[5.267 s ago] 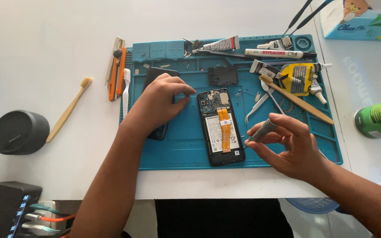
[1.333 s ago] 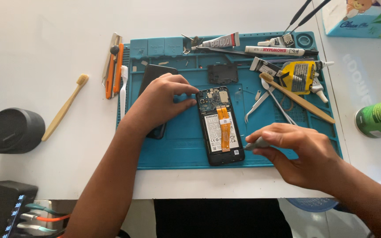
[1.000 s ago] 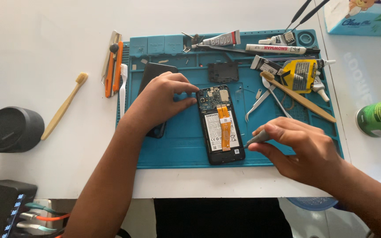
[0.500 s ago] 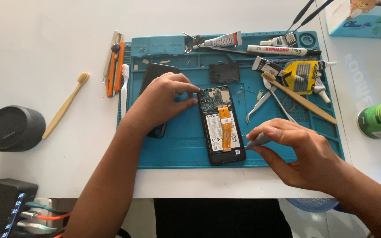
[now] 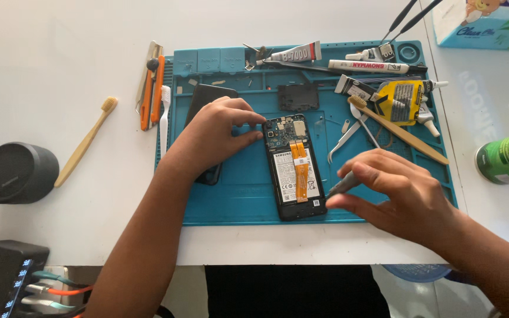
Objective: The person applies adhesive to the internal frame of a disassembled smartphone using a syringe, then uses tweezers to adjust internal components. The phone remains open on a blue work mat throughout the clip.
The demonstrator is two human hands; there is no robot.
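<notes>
On the mat: opened phone (image 5: 294, 168) lies back-up near the front edge of the blue work mat (image 5: 237, 200), battery and orange flex cable exposed.
Left hand (image 5: 216, 132): fingers curled, fingertips pressing the phone's top left corner.
Right hand (image 5: 399, 191): closed around a thin grey tool (image 5: 343, 184), tip at the phone's lower right edge.
Handling: light, stiff, likely fragile inside; best held by the frame edges, clear of the flex.
Far edge: glue tubes (image 5: 293, 54), tweezers (image 5: 346, 135).

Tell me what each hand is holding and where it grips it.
The right hand holds a grey screwdriver by its handle, in its fingers. The left hand grips nothing; its fingertips rest against the opened phone at its top left edge.
</notes>
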